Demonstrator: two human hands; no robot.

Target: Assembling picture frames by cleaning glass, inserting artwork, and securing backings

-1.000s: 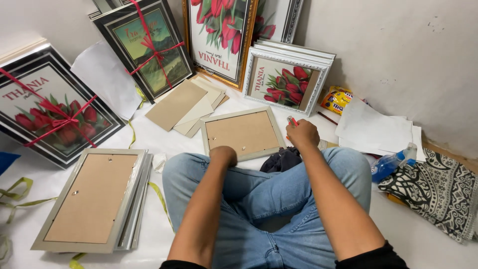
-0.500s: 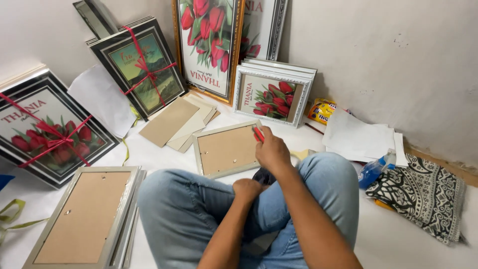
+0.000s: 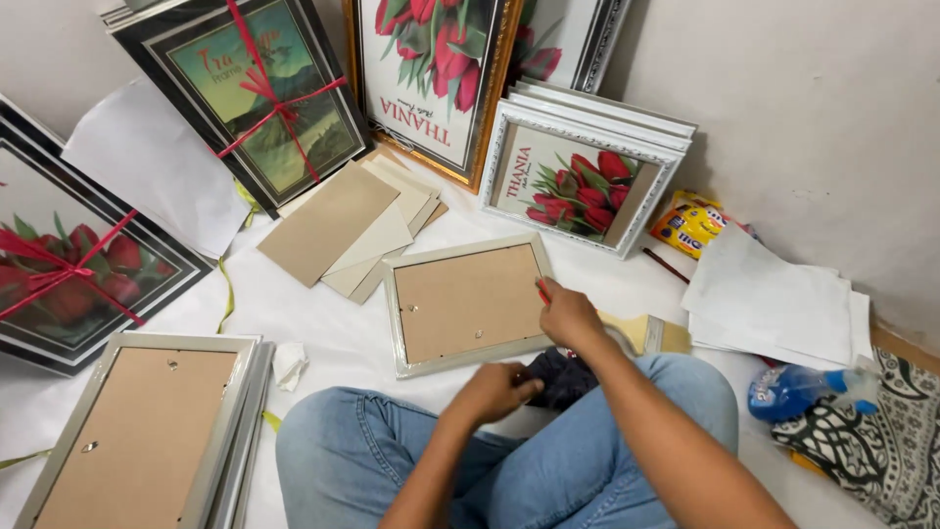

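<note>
The right hand [image 3: 568, 315] has its fingers pinched on a thin red tool [image 3: 541, 290], right at the edge of one small silver frame [image 3: 468, 304] lying face down just past the fingertips. The left hand [image 3: 494, 390] curls loosely against a dark cloth [image 3: 566, 377]. The frame looks light and stiff but likely breakable, best held by its two side rails.

Plain white wall [image 3: 813, 127] from ten to three o'clock; pale floor [image 3: 333, 333] below, evenly lit, meeting it at two o'clock.
</note>
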